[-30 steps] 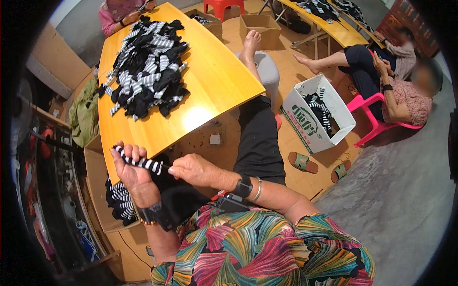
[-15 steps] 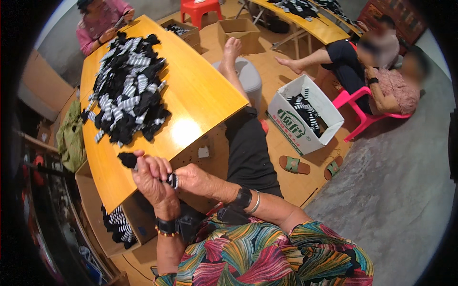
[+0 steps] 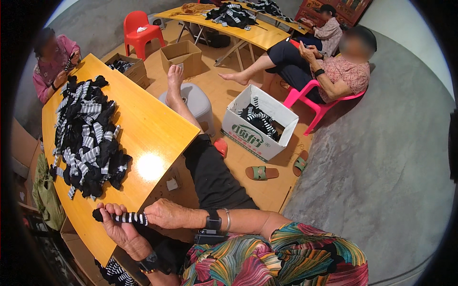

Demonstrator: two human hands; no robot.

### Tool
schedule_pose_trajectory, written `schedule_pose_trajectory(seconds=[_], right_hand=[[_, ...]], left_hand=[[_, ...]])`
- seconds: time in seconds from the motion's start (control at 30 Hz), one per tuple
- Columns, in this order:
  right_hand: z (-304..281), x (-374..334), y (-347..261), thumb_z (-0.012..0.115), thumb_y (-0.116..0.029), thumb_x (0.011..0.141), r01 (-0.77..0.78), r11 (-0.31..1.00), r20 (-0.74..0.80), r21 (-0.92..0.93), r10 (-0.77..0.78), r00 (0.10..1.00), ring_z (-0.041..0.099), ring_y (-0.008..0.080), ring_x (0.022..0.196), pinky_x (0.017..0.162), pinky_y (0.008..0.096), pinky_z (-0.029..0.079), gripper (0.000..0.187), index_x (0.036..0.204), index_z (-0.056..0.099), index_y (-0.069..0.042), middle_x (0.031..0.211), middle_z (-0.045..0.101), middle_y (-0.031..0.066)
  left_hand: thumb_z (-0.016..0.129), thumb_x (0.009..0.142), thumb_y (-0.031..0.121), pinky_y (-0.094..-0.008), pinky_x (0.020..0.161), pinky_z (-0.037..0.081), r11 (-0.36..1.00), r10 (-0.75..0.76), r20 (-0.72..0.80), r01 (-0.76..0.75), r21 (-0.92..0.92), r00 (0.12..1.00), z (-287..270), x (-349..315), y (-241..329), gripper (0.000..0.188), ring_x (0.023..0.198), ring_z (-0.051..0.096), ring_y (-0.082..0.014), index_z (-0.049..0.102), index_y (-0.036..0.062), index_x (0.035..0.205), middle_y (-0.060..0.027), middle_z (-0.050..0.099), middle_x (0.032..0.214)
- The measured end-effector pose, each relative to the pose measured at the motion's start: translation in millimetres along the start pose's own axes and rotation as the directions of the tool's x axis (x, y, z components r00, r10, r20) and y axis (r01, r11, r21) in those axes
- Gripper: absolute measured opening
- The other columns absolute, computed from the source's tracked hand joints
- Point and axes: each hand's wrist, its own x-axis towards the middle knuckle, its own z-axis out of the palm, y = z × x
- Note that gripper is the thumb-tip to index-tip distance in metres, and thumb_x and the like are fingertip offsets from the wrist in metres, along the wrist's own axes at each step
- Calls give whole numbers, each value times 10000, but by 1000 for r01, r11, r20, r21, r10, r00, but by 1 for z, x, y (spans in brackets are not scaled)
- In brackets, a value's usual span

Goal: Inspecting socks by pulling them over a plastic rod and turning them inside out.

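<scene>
Between my two hands stretches a black-and-white striped sock [image 3: 130,218], just off the near edge of the yellow table. My left hand [image 3: 123,234] is wrapped round it, and its black end pokes out past the fingers. At the other end, my right hand [image 3: 168,214] pinches the striped edge in a closed grip; the fingertips are partly hidden. A large heap of black and striped socks [image 3: 88,138] lies on the table [image 3: 152,121] beyond my hands.
A white carton [image 3: 248,139] with striped socks stands on the floor at right, near green sandals [image 3: 261,173]. My outstretched leg [image 3: 210,167] runs beside a grey stool [image 3: 198,107]. A box of socks [image 3: 117,274] sits below the table. Other people sit at far left and right.
My view has swung right and up, so the surroundings sit farther left and lower. My right hand has drawn away from the left, and more of the striped sock shows between them.
</scene>
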Motion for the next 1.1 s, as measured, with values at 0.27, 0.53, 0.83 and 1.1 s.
schedule_pose_trajectory(seconds=[0.27,0.53,0.83,1.1], right_hand=[[7,3,-2,481,-212,770,-47,998,94,32,44,995,538,395,608,570,430,437,258,657,547,10,645,551,215],[27,1,13,526,-197,797,53,995,110,-81,-44,993,526,344,553,519,375,431,210,671,534,-29,608,523,180],[0,-1,-4,526,-166,836,-62,972,126,-226,93,988,479,367,514,465,365,390,192,730,535,-6,586,466,200],[7,-6,5,532,-160,853,-118,985,156,-126,137,978,363,124,489,463,290,351,205,745,528,14,534,376,78]], left_hand=[[503,890,253,-298,653,367,1000,16,101,-17,4,995,-6,-10,16,281,648,402,-152,464,50,1080,-42,459,770],[512,884,213,-254,670,388,995,-2,93,11,-99,996,-27,-17,26,172,706,437,-139,488,53,940,-30,456,783],[596,798,77,-317,544,503,976,128,-194,-159,-151,973,-1,-7,1,138,572,554,-164,500,81,897,-52,546,690],[582,824,172,-357,598,509,971,126,-138,-151,-187,982,-9,-17,9,205,612,564,-197,501,58,974,-77,569,759]])
